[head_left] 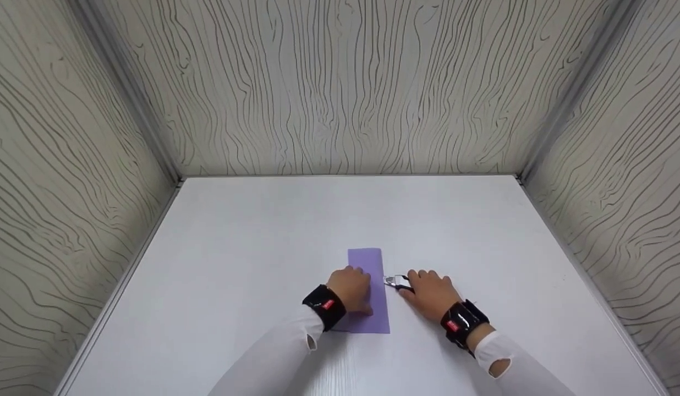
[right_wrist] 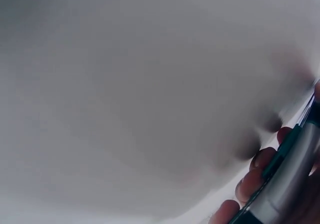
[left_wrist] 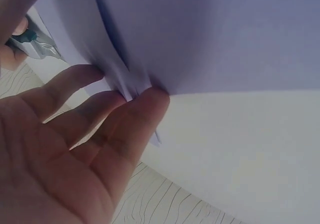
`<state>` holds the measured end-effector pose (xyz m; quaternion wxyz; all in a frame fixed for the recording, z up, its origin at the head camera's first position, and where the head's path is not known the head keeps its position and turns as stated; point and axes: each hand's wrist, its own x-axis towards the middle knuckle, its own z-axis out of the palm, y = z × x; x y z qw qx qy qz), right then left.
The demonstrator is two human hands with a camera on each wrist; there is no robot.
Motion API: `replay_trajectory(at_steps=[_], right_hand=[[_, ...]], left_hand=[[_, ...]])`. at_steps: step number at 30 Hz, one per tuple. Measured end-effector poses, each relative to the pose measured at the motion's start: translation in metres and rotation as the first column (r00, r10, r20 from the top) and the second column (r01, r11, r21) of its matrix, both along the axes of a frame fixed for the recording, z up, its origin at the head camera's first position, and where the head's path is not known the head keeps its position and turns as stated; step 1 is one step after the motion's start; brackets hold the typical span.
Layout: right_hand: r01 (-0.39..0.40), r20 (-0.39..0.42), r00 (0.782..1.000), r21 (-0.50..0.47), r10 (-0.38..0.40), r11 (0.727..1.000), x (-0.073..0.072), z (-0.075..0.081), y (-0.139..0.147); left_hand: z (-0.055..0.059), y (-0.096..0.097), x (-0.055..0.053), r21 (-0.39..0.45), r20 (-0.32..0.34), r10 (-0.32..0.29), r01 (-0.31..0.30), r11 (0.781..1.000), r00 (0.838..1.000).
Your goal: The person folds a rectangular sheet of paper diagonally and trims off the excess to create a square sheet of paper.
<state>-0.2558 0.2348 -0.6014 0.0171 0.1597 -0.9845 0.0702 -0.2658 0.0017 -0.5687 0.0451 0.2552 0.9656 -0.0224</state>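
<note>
A folded sheet of purple paper (head_left: 377, 297) stands out against the white table, its long side running away from me. My left hand (head_left: 351, 289) lies over its left part and grips it. In the left wrist view, curled fingers (left_wrist: 135, 114) hold the layered edge of the paper (left_wrist: 250, 39), which buckles slightly there. My right hand (head_left: 432, 294) grips a plier-style hole punch (head_left: 395, 281) with a shiny metal head and dark handles. The punch's head meets the paper's right edge. In the right wrist view, its silver and dark green handle (right_wrist: 290, 179) lies in the curled fingers.
The white table (head_left: 252, 231) reaches back to a wood-grain-patterned wall (head_left: 340, 88). Similar panels rise at the left (head_left: 54, 165) and right (head_left: 637, 181), joined by grey corner posts. Both wrists wear black bands (head_left: 326, 307).
</note>
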Motion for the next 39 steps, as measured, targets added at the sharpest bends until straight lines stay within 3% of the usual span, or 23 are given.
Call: replay_trajectory(at_steps=[9,20,39], right_hand=[[-0.004,-0.028,1.000,0.002,0.004,1.000,-0.001,0.001,0.000],[-0.048,-0.039,0.998,-0.032,0.047,0.998,0.001,0.008,-0.002],[-0.062,-0.112,0.992,0.008,0.063,0.998,-0.006,-0.004,-0.001]], left_hand=[[-0.001,0.000,-0.001,-0.001,0.021,0.000,0.000,1.000,1.000],[0.006,-0.002,0.003,0.007,-0.011,-0.007,0.007,1.000,1.000],[0.003,-0.001,0.000,0.016,0.016,-0.009,0.009,1.000,1.000]])
